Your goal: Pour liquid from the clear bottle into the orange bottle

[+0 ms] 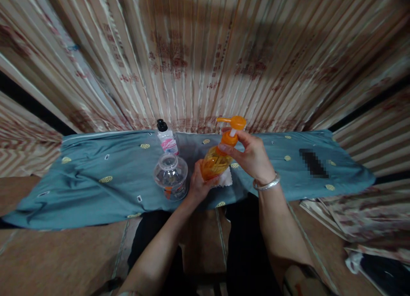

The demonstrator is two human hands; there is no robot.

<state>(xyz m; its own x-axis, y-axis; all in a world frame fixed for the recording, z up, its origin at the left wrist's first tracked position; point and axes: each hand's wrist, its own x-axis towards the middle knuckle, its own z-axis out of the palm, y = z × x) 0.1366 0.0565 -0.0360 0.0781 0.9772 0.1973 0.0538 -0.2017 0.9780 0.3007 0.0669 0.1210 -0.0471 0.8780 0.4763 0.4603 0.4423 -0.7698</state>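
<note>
A pump bottle (211,162) of amber liquid with an orange pump head is tilted in both hands, its top leaning right and away from me. My left hand (199,183) is wrapped round the lower body of the bottle. With thumb and fingers my right hand (253,155) grips the orange collar below the pump; a silver bangle circles that wrist. Beneath the bottle a white cloth or tissue (226,177) shows in part. Just left of my left hand stands a clear plastic cup with a domed lid (171,176).
Behind the cup is a clear bottle (168,142) with a black pump top and pink label. A blue-green cloth (89,168) covers the narrow table. Toward the right end lies a dark, pixelated object (314,163). A pleated curtain (192,65) hangs close behind the table.
</note>
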